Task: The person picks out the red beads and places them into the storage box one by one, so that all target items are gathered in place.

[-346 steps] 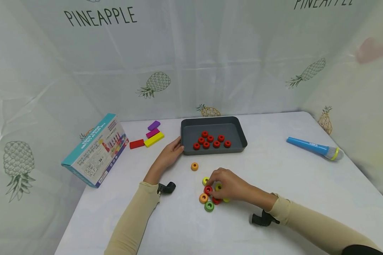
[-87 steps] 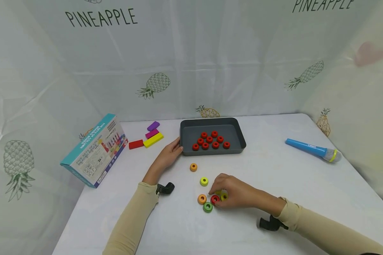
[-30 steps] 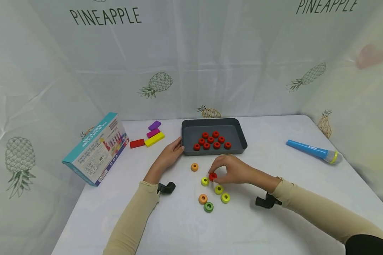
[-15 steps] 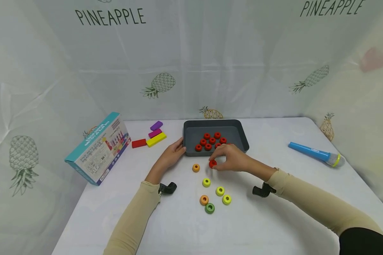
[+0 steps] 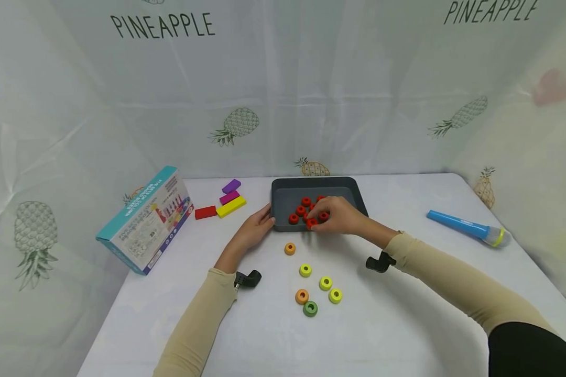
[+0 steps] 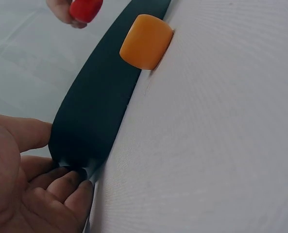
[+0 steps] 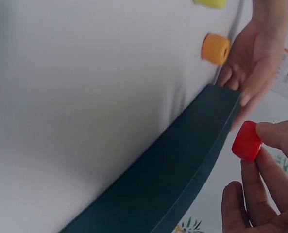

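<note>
Right hand (image 5: pixel 337 215) pinches a red ring (image 7: pixel 246 141) over the grey tray (image 5: pixel 283 195) mid-frame (other reds inside); left hand (image 5: pixel 254 230), fingers relaxed, rests against its corner.

From above, the right hand (image 5: pixel 336 215) covers part of the red rings (image 5: pixel 298 210) in the grey tray (image 5: pixel 283 184), so you can't count them. The box (image 5: pixel 143 220) print is too small to read. Wrist views crop the tray and both hands; the left hand (image 6: pixel 22 189) is only partly in shot.
</note>
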A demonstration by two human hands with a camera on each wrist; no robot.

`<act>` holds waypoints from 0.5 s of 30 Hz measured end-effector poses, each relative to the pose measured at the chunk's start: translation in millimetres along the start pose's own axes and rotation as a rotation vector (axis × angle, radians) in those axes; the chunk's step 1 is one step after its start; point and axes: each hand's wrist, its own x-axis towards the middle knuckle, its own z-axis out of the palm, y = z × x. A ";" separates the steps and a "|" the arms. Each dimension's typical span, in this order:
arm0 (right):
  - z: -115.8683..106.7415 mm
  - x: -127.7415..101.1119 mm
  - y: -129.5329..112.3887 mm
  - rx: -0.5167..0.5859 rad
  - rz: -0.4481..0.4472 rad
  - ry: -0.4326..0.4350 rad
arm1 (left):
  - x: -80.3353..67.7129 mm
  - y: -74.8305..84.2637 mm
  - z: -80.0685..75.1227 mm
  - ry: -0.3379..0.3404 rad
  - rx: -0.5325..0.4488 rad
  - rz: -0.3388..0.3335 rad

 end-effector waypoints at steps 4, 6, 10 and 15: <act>-0.2 8.4 7.6 -0.001 0.027 -0.001 | -1.3 -0.2 0.3 0.002 0.000 -0.018; -0.4 12.3 11.2 -0.008 0.049 0.008 | -1.0 -0.2 0.6 0.003 0.003 -0.022; -1.5 18.8 17.2 -0.026 0.086 0.013 | -0.1 -0.1 0.9 0.004 0.015 -0.025; -4.3 27.4 24.3 -0.048 0.139 0.015 | 1.0 -1.6 0.7 0.004 0.019 -0.017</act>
